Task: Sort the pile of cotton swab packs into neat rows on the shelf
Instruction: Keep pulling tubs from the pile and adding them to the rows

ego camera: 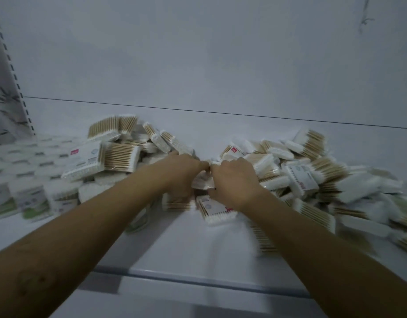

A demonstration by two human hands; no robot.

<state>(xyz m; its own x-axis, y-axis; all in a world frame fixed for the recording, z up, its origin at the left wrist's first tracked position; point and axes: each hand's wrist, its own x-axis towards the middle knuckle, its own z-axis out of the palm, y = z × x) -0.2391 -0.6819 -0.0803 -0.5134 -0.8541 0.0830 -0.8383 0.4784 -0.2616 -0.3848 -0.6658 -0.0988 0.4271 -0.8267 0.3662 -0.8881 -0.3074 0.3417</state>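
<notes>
Clutching pack (203, 182): left hand (181, 174), right hand (235, 181)

Both arms reach forward over the white shelf (197, 253). The left hand (183, 173) and the right hand (235, 180) meet in the middle with curled fingers, and together they hold one pack (203, 181) between them. Around them lies the pile of cotton swab packs (301, 171), untidy and partly blurred. At the far left stand rows of round tubs (25, 198) with green labels.

It was a shop: a white shelf (197, 249) with a slotted upright (14, 72) held heaps of identical cotton swab packs (301, 171) beside rowed tubs (25, 161).
</notes>
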